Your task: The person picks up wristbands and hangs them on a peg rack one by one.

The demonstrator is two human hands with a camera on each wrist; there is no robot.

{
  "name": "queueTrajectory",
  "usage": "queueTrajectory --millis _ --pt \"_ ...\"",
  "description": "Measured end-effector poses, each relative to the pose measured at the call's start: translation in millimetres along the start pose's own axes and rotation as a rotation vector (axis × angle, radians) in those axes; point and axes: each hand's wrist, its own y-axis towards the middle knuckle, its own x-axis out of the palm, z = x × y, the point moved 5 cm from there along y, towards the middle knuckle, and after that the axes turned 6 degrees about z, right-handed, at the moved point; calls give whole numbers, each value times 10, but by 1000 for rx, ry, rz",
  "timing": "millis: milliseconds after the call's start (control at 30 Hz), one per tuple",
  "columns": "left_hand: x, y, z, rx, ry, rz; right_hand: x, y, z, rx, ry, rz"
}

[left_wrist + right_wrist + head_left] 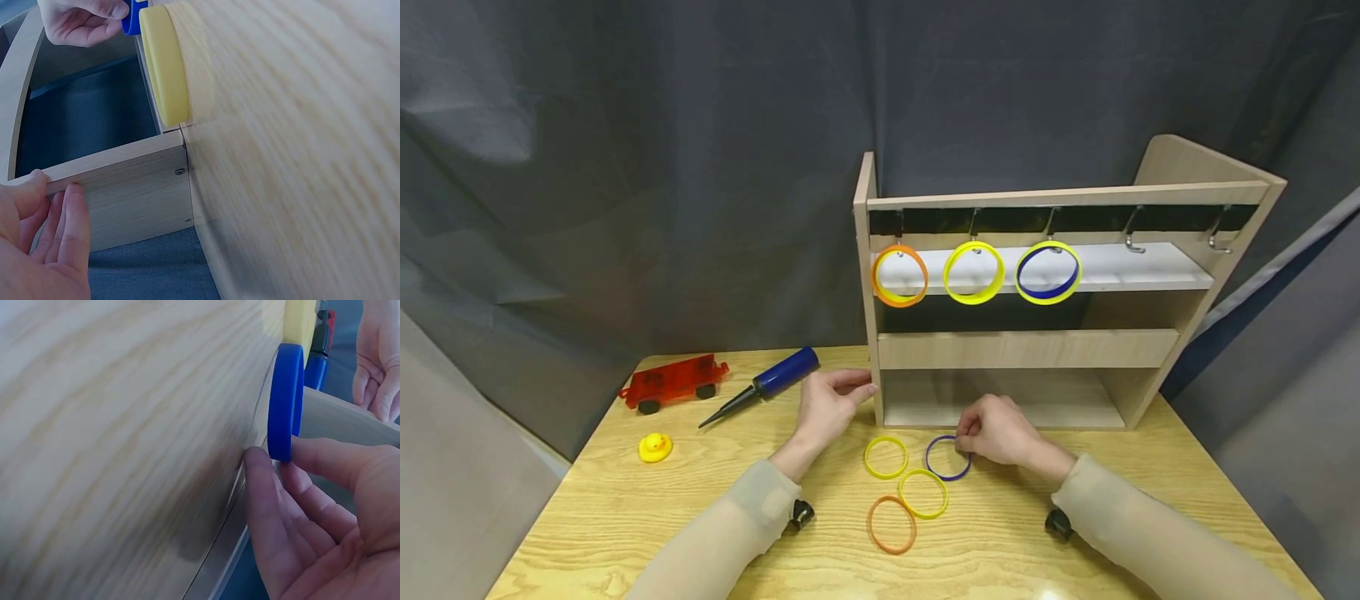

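Observation:
My left hand (830, 406) holds the front edge of the wooden shelf unit's left side panel (125, 181), thumb on the edge and fingers against its outer face. My right hand (996, 429) pinches the right side of a blue wristband (286, 400) between thumb and fingers, low at the tabletop. Left of it lies a yellow wristband (886, 457), a second yellow wristband (923, 494) is just in front, and an orange wristband (891, 525) is nearest me. From the unit's hooks hang orange and yellow bands (900, 276), a yellow band (973, 273), and yellow and blue bands (1048, 273).
Two bare hooks (1135, 233) are at the unit's right end. On the table's left side are a red toy wagon (673, 382), a blue hand pump (786, 372) with a black nozzle, and a yellow rubber duck (655, 447). Dark curtains (700, 167) surround the table.

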Motion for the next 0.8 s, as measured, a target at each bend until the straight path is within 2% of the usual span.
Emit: queueTrajectory --millis 267,467,800 --pt "-3 13 -4 1 5 -4 8 -65 43 103 170 -35" --pt "-16 19 -22 15 13 -2 -14 -124 39 107 292 -51" --pt "-12 17 0 23 25 -1 -216 -206 -54 73 293 12"
